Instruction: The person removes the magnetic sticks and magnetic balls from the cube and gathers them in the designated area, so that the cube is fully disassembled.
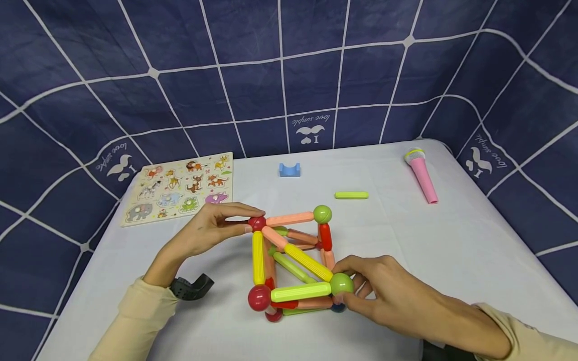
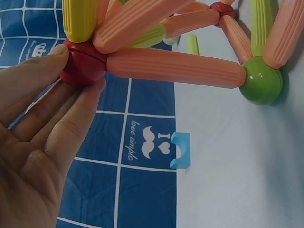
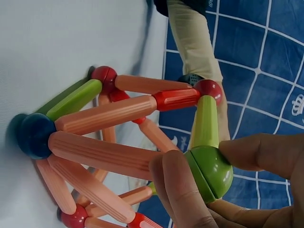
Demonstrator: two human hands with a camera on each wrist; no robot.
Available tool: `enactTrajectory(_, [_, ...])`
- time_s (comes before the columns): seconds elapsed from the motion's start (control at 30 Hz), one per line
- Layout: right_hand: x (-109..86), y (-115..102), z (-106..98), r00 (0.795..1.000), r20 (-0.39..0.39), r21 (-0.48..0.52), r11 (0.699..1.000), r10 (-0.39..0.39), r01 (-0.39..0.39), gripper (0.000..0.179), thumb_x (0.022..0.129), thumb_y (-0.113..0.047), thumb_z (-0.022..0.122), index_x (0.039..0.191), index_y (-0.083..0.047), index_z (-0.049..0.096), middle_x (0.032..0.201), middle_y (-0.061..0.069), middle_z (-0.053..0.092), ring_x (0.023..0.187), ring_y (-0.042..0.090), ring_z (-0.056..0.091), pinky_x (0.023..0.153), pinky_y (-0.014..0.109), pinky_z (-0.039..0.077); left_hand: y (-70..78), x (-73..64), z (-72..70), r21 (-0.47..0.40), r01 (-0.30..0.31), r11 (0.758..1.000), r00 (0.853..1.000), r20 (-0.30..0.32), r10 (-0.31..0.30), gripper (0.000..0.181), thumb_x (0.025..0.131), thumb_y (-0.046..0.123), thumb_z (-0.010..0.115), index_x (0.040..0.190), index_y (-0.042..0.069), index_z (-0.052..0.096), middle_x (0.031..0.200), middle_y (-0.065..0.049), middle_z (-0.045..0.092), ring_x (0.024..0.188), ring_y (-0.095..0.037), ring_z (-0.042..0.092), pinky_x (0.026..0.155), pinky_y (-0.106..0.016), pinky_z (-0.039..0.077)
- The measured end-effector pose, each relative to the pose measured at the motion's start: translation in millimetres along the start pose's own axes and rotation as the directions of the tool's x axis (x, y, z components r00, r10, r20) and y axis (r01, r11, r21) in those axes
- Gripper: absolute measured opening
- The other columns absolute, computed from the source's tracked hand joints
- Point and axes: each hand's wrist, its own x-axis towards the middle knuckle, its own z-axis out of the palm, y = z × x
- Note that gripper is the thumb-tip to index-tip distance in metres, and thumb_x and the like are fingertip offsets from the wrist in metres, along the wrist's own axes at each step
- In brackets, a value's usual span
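A frame of magnetic rods and balls stands on the white table, built as a box with a slanting rod pair (image 1: 309, 261) across its top. My left hand (image 1: 209, 228) pinches the red ball (image 1: 257, 223) at the upper back left corner between thumb and fingers. At the front right top corner, my right hand (image 1: 384, 291) grips a green ball (image 1: 341, 284). Another red ball (image 1: 259, 298) marks the front left top corner, and a second green ball (image 1: 322, 214) the back right. Low down, a dark blue ball (image 3: 35, 136) rests on the tabletop.
Behind the frame lie a blue cradle-shaped block (image 1: 289, 170) and a loose lime rod (image 1: 351, 195). An animal puzzle board (image 1: 180, 188) is at the back left, a pink toy microphone (image 1: 422, 175) at the back right. Dark blue grid cloth (image 1: 253, 90) hangs behind the table (image 1: 451, 260).
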Motion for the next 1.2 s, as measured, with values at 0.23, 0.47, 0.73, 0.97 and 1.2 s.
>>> enactTrajectory(0.23, [0.0, -0.3, -0.2, 1.0, 0.022, 0.06, 0.998, -0.002, 0.001, 0.026, 0.091, -0.005, 0.065, 0.116, -0.009, 0.063, 0.094, -0.013, 0.069, 0.078, 0.001, 0.066, 0.069, 0.022, 0.057, 0.1, 0.3, -0.1, -0.002, -0.001, 1.0, 1.0, 0.007, 0.001, 0.035, 0.09, 0.003, 0.07, 0.124, 0.012, 0.07, 0.125, -0.001, 0.066, 0.116, -0.019, 0.06, 0.091, -0.032, 0.053])
enactTrajectory(0.47, [-1.6, -0.5, -0.5, 0.999, 0.031, 0.056, 0.998, 0.01, -0.011, 0.024, 0.091, -0.01, 0.067, 0.115, -0.012, 0.063, 0.096, -0.01, 0.068, 0.079, 0.002, 0.065, 0.068, 0.023, 0.056, -0.2, 0.0, -0.4, 0.005, -0.003, 1.0, 1.0, 0.008, 0.003, 0.035, 0.09, 0.003, 0.07, 0.124, 0.012, 0.07, 0.125, -0.001, 0.066, 0.116, -0.019, 0.06, 0.091, -0.032, 0.054])
enactTrajectory(0.73, [-1.4, -2.0, -1.8, 1.0, -0.011, -0.004, 1.0, -0.016, 0.016, 0.028, 0.089, -0.009, 0.067, 0.114, -0.02, 0.06, 0.097, -0.014, 0.063, 0.08, 0.002, 0.062, 0.065, 0.023, 0.055, -0.8, -0.2, -0.8, -0.001, -0.008, 1.0, 1.0, 0.008, 0.008, 0.035, 0.09, 0.002, 0.07, 0.124, 0.011, 0.07, 0.125, -0.002, 0.066, 0.116, -0.019, 0.06, 0.091, -0.032, 0.054])
enactTrajectory(0.97, [-0.2, -2.4, -1.9, 0.998, -0.041, -0.031, 0.999, -0.047, 0.045, 0.04, 0.086, -0.003, 0.067, 0.114, -0.031, 0.062, 0.097, -0.013, 0.064, 0.078, 0.004, 0.059, 0.065, 0.021, 0.054, -1.3, -0.6, -1.3, -0.008, -0.01, 1.0, 1.0, 0.009, 0.01, 0.036, 0.089, 0.001, 0.07, 0.124, 0.011, 0.07, 0.125, -0.003, 0.066, 0.116, -0.02, 0.06, 0.091, -0.032, 0.053])
enactTrajectory(1.2, [1.2, -4.0, -3.1, 0.997, -0.063, -0.048, 0.998, -0.044, 0.041, 0.04, 0.085, -0.001, 0.067, 0.106, -0.034, 0.066, 0.093, -0.016, 0.063, 0.078, 0.004, 0.057, 0.064, 0.02, 0.052, -1.4, 0.0, -1.5, -0.01, -0.008, 1.0, 1.0, 0.01, 0.008, 0.036, 0.089, 0.001, 0.07, 0.123, 0.012, 0.07, 0.124, -0.003, 0.066, 0.115, -0.02, 0.06, 0.091, -0.032, 0.053])
